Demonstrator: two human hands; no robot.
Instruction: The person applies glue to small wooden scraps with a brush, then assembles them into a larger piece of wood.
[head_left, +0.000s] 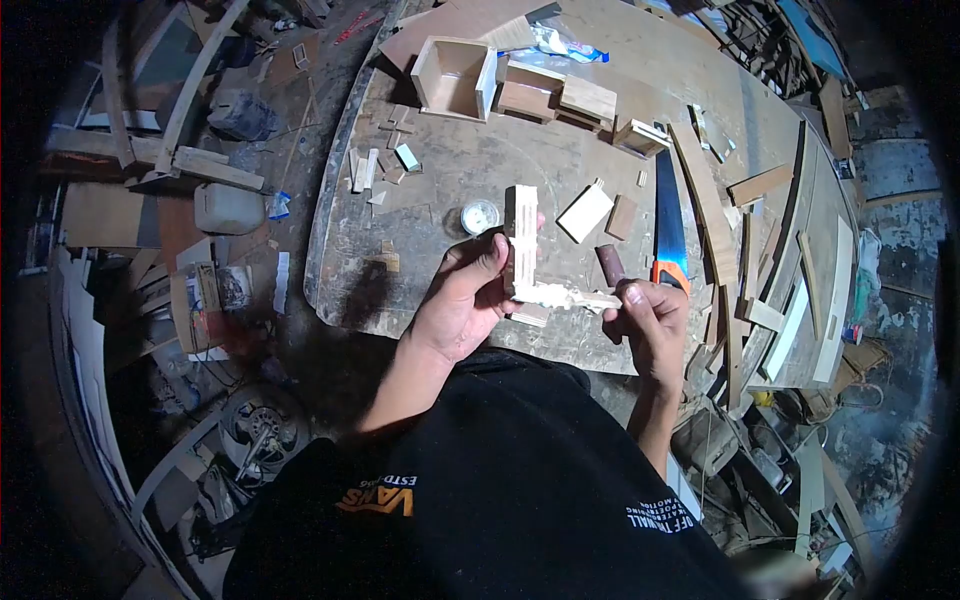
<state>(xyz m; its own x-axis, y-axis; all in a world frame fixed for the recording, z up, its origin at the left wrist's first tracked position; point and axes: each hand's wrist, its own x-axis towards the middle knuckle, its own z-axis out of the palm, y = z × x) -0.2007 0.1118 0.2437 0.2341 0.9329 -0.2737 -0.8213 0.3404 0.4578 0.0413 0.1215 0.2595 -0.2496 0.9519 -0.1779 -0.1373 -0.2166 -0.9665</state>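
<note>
My left hand [465, 300] grips an L-shaped wooden piece [521, 235] above the front of the workbench, its layered edge facing up. White, glue-like smears lie along the lower arm of the L. My right hand [648, 320] is closed, thumb and fingers pinching a thin wooden stick [603, 300] at the right end of that arm. Whether the stick is separate from the piece is hard to make out. Just beyond my right hand are a brown cylinder [608, 264] and a handsaw [669, 215] with an orange handle. A small round tub [480, 217] of pale stuff stands left of the piece.
On the workbench [440, 270], an open wooden box [455, 80] and smaller wooden boxes [560, 97] stand at the back. Wood offcuts [380, 165] lie at left, two blocks [585, 212] centre-right, and long strips [705, 200] at right. Scrap and a wheel [262, 428] clutter the floor.
</note>
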